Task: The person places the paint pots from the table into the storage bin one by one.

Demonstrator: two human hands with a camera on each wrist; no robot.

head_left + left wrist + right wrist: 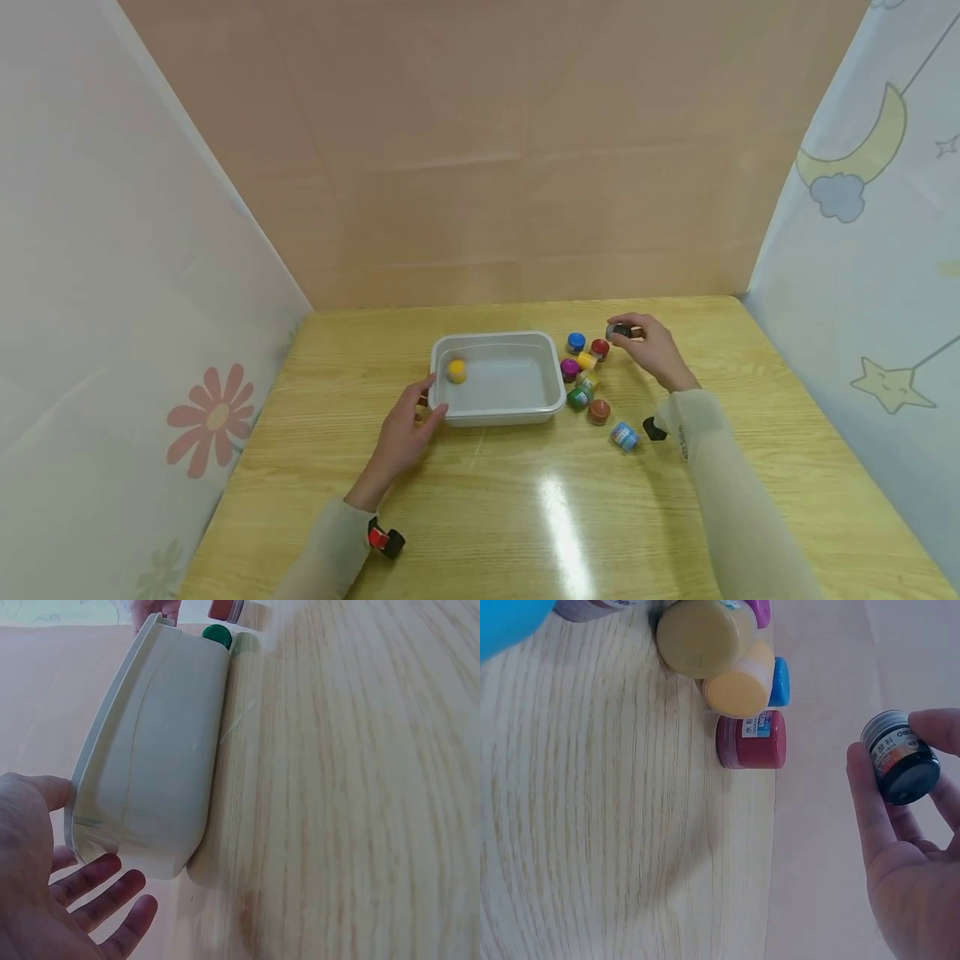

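Observation:
My right hand [654,350] pinches a small black paint jar [901,759] between thumb and fingers, raised above the table behind the other jars. My left hand [403,429] holds the left end of a white plastic tray [498,415], thumb at the rim and the other fingers spread by its side. Inside the tray, near its left wall, stands one yellow-orange paint jar [457,372]. Right of the tray are a red jar [751,740], a blue jar [576,342], a purple jar [570,370], a green jar [580,398] and several others.
Nearest the front of the jar group are a brown jar [599,411] and a light-blue jar [625,437] lying tilted. The wooden table [480,517] meets a pinkish-brown backdrop [480,167]. Patterned white panels [847,292] stand on both sides.

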